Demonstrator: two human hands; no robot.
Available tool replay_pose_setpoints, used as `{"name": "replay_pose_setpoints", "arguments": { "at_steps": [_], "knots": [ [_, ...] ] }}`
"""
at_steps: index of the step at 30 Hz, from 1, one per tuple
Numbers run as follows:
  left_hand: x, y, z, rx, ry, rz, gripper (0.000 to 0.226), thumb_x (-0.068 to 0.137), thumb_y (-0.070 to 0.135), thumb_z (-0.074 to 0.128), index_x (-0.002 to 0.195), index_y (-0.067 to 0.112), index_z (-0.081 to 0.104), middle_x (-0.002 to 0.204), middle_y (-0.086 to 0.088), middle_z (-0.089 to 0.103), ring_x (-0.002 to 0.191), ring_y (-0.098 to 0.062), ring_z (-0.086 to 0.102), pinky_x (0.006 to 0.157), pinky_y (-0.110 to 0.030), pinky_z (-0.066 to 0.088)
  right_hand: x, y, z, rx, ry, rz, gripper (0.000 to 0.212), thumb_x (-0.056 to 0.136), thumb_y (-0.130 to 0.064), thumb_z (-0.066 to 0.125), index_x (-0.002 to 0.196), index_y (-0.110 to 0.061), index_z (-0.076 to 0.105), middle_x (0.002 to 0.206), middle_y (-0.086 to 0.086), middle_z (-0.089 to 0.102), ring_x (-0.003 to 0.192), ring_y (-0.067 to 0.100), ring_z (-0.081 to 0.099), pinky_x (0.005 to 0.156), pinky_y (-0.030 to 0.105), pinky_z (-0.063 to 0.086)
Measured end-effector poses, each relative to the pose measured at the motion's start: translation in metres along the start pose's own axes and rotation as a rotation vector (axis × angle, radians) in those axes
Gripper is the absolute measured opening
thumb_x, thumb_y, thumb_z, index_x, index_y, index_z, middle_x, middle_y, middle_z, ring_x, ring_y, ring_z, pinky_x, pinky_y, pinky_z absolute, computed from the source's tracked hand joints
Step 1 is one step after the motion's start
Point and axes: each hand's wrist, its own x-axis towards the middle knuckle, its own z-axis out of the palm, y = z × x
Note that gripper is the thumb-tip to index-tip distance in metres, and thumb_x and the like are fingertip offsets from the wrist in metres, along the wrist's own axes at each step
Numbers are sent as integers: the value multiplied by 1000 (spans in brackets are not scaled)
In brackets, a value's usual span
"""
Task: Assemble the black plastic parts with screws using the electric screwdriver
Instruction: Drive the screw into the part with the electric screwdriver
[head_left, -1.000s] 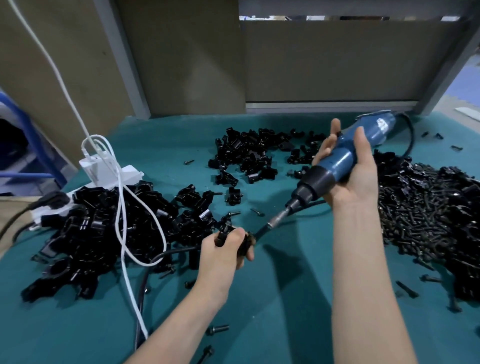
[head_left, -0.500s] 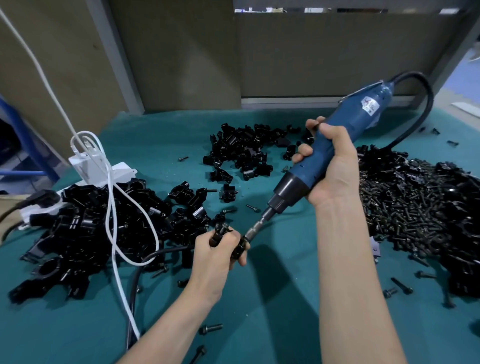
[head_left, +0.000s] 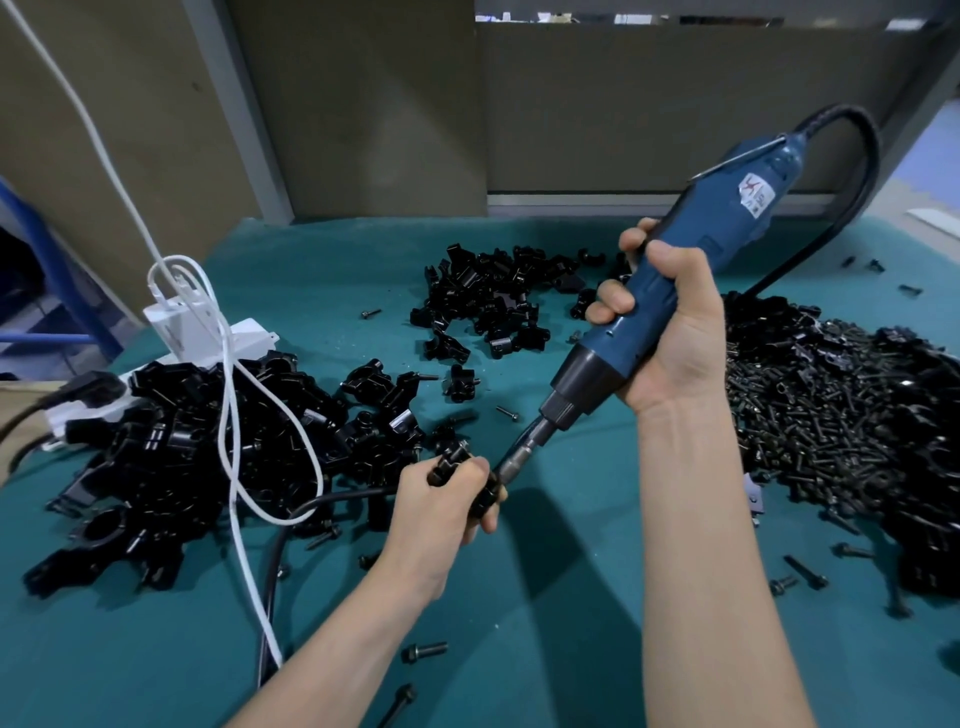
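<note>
Pinching a small black plastic part (head_left: 464, 475) above the teal table (head_left: 545, 597), the left hand (head_left: 441, 506) meets the bit of the blue electric screwdriver (head_left: 670, 291), around which the right hand (head_left: 670, 332) curls its fingers, between piles of parts (head_left: 176, 457) and screws (head_left: 831, 415).

One wide-angle head-worn view looks forward and down, close over the teal table (head_left: 545, 623), facing the partition wall (head_left: 675, 104) behind it

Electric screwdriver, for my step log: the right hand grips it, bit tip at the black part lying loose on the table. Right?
Not quite. The head view shows the right hand gripping the electric screwdriver, bit tip at the black part, but the left hand grips that part; it is not lying loose on the table.
</note>
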Motion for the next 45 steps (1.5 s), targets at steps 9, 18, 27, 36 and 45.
{"name": "replay_pose_setpoints", "arguments": {
  "at_steps": [9, 18, 27, 36, 45],
  "knots": [
    [-1, 0, -1, -25, -24, -8, 29, 70, 28, 52, 46, 14, 59, 40, -6, 48, 35, -11, 37, 37, -17, 27, 1, 2, -1, 57, -33, 15, 12, 80, -14, 49, 91, -17, 51, 79, -8, 59, 43, 6, 41, 45, 20, 41],
    [0, -3, -6, -113, -192, -40, 22, 62, 36, 61, 47, 21, 59, 51, -5, 56, 38, -10, 42, 40, -18, 30, 0, -1, -7, 311, -246, 71, 48, 55, -10, 83, 94, -13, 55, 84, -4, 62, 42, 8, 46, 43, 20, 43],
    [-3, -3, -3, 75, -394, 115, 33, 67, 41, 60, 73, 9, 56, 59, -4, 68, 49, -15, 39, 45, -18, 29, -1, -23, -24, 507, -223, -4, 56, 49, 0, 86, 94, -10, 55, 85, -2, 65, 42, 11, 49, 44, 20, 45],
    [-5, -3, 0, 96, -401, 144, 43, 70, 36, 62, 77, -1, 41, 63, -9, 69, 48, -4, 45, 50, -12, 33, -2, -17, -17, 253, -81, -7, 14, 80, -14, 55, 94, -16, 50, 85, -9, 61, 45, 6, 45, 46, 17, 43],
    [-6, -1, -2, 183, -329, 147, 49, 65, 40, 57, 80, -3, 41, 58, -4, 68, 46, -18, 34, 45, -26, 28, -4, -10, 1, 103, -62, -30, 12, 83, -16, 44, 94, -19, 50, 83, -11, 61, 45, 5, 42, 47, 18, 41]
  ]
}}
